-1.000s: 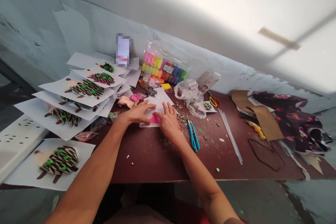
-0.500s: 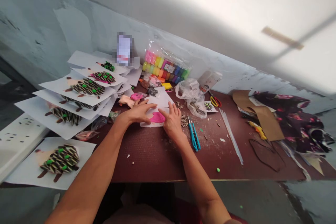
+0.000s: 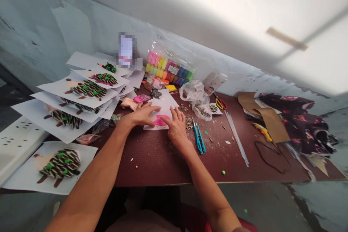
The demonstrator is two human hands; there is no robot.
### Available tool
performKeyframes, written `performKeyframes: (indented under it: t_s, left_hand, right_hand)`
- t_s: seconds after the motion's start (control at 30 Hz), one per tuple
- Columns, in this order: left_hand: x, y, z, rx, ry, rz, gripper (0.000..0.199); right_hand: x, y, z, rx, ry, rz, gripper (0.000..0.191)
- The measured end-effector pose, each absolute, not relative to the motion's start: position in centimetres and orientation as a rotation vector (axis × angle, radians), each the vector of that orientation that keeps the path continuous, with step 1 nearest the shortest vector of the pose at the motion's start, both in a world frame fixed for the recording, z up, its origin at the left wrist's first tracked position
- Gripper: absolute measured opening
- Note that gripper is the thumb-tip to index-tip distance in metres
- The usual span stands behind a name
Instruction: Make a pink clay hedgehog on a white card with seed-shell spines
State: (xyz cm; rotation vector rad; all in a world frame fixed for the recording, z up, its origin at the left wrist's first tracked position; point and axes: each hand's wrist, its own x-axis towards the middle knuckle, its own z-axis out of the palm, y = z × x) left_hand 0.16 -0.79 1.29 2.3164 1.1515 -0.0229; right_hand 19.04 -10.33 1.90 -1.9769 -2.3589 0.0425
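The left hand (image 3: 141,114) and right hand (image 3: 177,127) lie open, gripping nothing, on a white paper sheet (image 3: 165,107) beside a pink clay shape (image 3: 161,120) on the counter (image 3: 152,163).

Seemingly pink clay (image 3: 161,120) on white paper (image 3: 165,110).

Clock from hands, 12 toward wall. Room at 6: tabletop (image 3: 154,163) runs from left hand (image 3: 140,115) and right hand (image 3: 176,127) to table edge, few crumbs only. Paper (image 3: 163,110) under both hands. At 3, seeds (image 3: 189,123), blue knife (image 3: 199,139) near right hand. At 12, plastic bag (image 3: 193,94), clay pack (image 3: 170,68). At 9, pink clay (image 3: 140,99), seed-decorated sheets (image 3: 78,94) crowd left hand.
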Motion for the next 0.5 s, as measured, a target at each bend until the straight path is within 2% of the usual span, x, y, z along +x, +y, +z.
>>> performKeyframes:
  t_s: [0.23, 0.5]
  left_hand:
    - [0.19, -0.89, 1.49, 2.325, 1.162, -0.05, 0.085]
    - [0.14, -0.69, 0.83, 2.35, 1.164, -0.021, 0.084]
  right_hand:
    - [18.93, -9.49, 1.95, -1.818, -2.47, 0.033, 0.048]
    - [18.78, -9.41, 1.76, -1.828, -2.488, 0.065, 0.046]
